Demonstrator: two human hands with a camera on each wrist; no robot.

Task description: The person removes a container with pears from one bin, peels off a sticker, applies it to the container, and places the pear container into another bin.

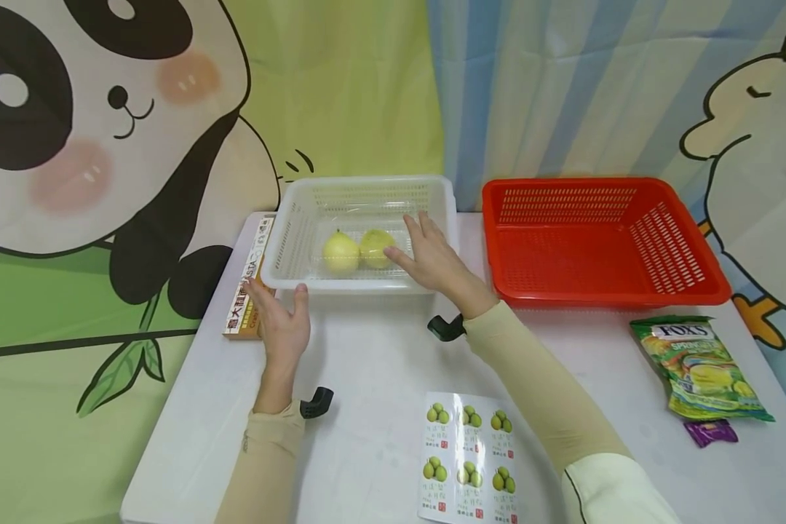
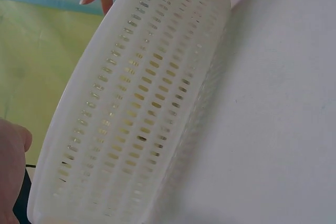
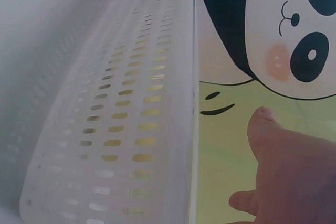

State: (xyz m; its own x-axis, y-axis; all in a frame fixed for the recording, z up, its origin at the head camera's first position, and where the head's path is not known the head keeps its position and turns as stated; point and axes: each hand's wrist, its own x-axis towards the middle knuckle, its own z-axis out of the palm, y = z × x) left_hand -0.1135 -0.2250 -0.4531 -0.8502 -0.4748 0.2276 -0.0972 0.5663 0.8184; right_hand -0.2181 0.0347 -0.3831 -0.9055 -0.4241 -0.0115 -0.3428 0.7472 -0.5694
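Observation:
A white plastic basket (image 1: 360,286) with slotted walls stands at the back of the table. Two yellow-green pears, one on the left (image 1: 340,252) and one on the right (image 1: 376,248), lie side by side in a clear plastic container (image 1: 396,215) inside it. My right hand (image 1: 434,258) is over the basket's right part, fingers spread and holding nothing. By the front left corner, my left hand (image 1: 283,324) is raised with its fingers extended, also holding nothing. In the right wrist view, the right hand (image 3: 294,166) shows beyond the basket's rim.
To the right of the white basket stands a red basket (image 1: 605,300). A pasta box (image 1: 244,309) lies at the left edge. A sticker sheet with pear pictures (image 1: 468,458) is in front. A green FOX'S candy bag (image 1: 704,371) and a small purple wrapped candy (image 1: 711,432) lie on the right.

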